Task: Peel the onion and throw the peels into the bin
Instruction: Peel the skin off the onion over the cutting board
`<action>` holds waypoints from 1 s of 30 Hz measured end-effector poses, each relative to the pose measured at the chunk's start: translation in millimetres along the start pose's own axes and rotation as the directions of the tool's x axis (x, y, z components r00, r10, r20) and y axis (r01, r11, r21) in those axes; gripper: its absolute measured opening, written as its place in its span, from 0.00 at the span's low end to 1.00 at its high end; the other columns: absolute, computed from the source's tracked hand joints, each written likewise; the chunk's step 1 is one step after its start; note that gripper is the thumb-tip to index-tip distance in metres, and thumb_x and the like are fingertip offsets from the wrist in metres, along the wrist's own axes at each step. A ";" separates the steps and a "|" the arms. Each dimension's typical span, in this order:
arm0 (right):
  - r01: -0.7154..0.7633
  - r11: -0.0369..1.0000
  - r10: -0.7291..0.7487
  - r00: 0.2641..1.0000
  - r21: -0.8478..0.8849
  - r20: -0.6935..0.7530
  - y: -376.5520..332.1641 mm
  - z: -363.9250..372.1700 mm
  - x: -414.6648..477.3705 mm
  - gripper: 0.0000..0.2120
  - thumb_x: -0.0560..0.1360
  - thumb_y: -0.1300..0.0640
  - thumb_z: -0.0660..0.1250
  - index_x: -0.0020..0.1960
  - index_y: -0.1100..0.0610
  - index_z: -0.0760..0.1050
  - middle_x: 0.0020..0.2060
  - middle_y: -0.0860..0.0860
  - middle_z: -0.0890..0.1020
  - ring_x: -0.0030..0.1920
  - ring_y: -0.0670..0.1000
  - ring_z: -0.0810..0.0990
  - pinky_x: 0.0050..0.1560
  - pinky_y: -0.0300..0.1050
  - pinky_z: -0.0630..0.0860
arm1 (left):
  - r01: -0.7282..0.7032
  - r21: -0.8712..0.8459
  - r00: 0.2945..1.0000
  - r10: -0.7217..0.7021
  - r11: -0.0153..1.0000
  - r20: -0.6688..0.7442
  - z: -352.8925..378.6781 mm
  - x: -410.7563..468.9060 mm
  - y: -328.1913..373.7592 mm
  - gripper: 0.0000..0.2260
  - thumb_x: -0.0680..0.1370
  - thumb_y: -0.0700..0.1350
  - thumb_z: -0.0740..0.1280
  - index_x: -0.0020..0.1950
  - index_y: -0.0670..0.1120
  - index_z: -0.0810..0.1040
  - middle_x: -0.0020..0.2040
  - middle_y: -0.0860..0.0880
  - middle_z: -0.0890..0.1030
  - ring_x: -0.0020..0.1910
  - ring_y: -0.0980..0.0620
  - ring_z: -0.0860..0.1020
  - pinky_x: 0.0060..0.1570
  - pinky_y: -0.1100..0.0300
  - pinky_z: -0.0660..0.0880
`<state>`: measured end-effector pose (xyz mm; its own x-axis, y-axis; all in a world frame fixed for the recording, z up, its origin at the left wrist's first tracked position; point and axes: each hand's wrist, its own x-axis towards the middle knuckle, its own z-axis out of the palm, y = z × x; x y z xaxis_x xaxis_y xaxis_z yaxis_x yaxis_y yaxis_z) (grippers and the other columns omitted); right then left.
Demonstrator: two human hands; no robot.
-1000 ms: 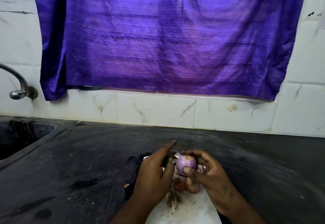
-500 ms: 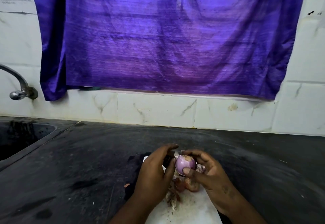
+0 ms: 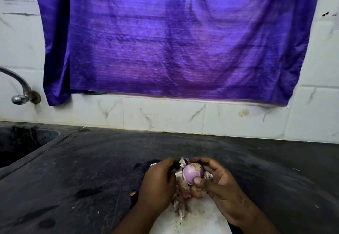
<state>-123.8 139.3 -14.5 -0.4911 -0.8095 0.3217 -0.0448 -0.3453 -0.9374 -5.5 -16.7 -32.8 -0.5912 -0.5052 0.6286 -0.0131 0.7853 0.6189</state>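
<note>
- Hands, pair, mine, over the near edge of the counter. My right hand (image 3: 222,184) cups the small round purple onion (image 3: 192,175), thumb pressed on its front. My left hand (image 3: 157,182) has its fingers curled in at the onion's top, pinching a pale papery flake (image 3: 182,162) of skin.
- Change, last second: my left forefinger, stretched straight over the far side of the onion before, has now folded in onto that flake. Onion and right hand have scarcely shifted. Reading: another strip is about to come away. Glossy flesh shows over most of the bulb, so the peeling looks nearly done. Binning not begun; no bin in view.
- Purple cloth curtain (image 3: 174,41), hung across the wall, creased.
- White marbled wall tiles (image 3: 165,116), behind the counter.
- Dark stone countertop (image 3: 91,169), scuffed and dusty.
- Dark sink basin (image 3: 22,142), set in at far left.
- White flat board (image 3: 198,219), beneath my hands.
- Heap of dry brown-and-white onion peels (image 3: 180,202), lying on the board just below the onion.
- Curved metal tap (image 3: 20,90), on the wall above the sink basin.
</note>
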 end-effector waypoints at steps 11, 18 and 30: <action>0.017 0.997 -0.023 0.997 -0.078 -0.070 2.2 -1.7 0.7 0.21 0.69 0.65 0.79 0.59 0.52 0.83 0.59 0.55 0.86 0.58 0.53 0.86 0.53 0.47 0.83 | 0.026 -0.213 1.000 -0.028 0.977 -0.006 -0.9 -0.3 9.4 0.10 0.84 0.53 0.62 0.50 0.54 0.83 0.43 0.57 0.85 0.44 0.58 0.84 0.43 0.56 0.79; 0.000 0.996 -0.005 0.999 -0.087 -0.055 3.6 -1.1 -0.3 0.19 0.70 0.63 0.76 0.61 0.57 0.83 0.58 0.57 0.86 0.54 0.54 0.86 0.49 0.50 0.83 | 0.120 -0.581 0.992 -0.122 0.805 0.036 2.9 3.1 11.2 0.09 0.80 0.30 0.68 0.52 0.41 0.85 0.49 0.45 0.88 0.50 0.48 0.87 0.50 0.60 0.81; -0.087 0.992 0.093 0.993 0.087 -0.068 -0.7 -2.2 0.7 0.17 0.73 0.60 0.78 0.60 0.58 0.82 0.56 0.59 0.85 0.49 0.57 0.85 0.42 0.51 0.83 | 0.172 -0.272 0.984 -0.155 0.947 0.083 3.3 -0.3 -1.0 0.16 0.80 0.34 0.68 0.50 0.56 0.86 0.48 0.60 0.87 0.50 0.60 0.84 0.52 0.56 0.81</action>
<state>-126.0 140.1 -13.9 -0.5509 -0.8042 0.2233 0.0744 -0.3138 -0.9466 -7.9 -16.2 -35.1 -0.6471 -0.5892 0.4839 0.1052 0.5595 0.8221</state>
